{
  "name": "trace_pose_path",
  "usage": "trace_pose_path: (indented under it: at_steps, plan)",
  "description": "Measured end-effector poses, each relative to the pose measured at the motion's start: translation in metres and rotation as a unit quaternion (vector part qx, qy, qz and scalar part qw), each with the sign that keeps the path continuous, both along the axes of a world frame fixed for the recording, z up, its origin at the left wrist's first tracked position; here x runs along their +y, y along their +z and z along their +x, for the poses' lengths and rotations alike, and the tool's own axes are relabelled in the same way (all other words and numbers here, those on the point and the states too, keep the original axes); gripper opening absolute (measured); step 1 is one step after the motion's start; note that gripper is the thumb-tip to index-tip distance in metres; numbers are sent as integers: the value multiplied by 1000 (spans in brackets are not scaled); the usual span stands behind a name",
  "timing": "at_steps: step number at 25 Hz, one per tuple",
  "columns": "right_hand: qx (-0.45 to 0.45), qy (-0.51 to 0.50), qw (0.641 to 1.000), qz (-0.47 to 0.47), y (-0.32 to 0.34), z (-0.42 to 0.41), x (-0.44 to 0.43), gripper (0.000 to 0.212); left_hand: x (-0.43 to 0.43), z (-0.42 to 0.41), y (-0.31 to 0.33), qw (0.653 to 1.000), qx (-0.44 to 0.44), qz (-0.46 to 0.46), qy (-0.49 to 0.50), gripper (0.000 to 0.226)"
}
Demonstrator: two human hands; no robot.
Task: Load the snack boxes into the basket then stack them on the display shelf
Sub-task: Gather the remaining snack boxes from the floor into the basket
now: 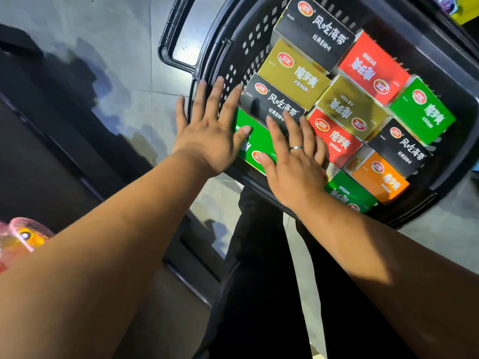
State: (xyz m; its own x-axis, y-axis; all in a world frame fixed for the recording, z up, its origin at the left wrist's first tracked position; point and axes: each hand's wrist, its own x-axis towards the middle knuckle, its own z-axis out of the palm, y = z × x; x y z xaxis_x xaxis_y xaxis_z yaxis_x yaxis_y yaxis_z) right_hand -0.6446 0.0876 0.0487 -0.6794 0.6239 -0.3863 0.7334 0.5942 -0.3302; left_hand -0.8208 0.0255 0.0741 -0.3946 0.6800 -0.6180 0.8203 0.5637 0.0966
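Observation:
A black plastic basket (223,60) stands on the floor, packed with several snack boxes in black, gold, red, green and orange. My left hand (207,130) lies flat with straight fingers over the basket's near-left rim, its thumb touching a green box (255,139). Beside it, my right hand (293,161), wearing a ring, rests flat on that green box, with fingertips reaching a black box (269,99) and a red box (337,138). Neither hand grips anything. The display shelf is not in view.
The basket's handle (168,42) lies folded out to the left over grey floor tiles. A dark low unit (51,141) runs along the left. A pink packet (23,237) shows at the lower left. My dark trouser legs (259,281) stand below the basket.

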Motion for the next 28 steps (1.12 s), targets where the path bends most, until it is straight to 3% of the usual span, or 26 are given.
trace_pose_path:
  at_steps: [7,12,17,23,28]
  plan:
    - [-105,45,993,19,-17,-6,6,68,4,6,-23,997,69,11,-39,73]
    - [-110,45,993,16,-32,-8,9,70,7,8,-36,992,108,23,-68,74]
    - [-134,48,990,14,-42,-11,8,68,16,15,-38,986,143,-45,-77,73]
    - [-179,57,982,-7,-40,-17,10,66,28,21,-39,980,144,-113,-71,70]
    - [-207,79,974,-50,-1,-20,24,71,23,16,-17,985,108,-86,-101,69]
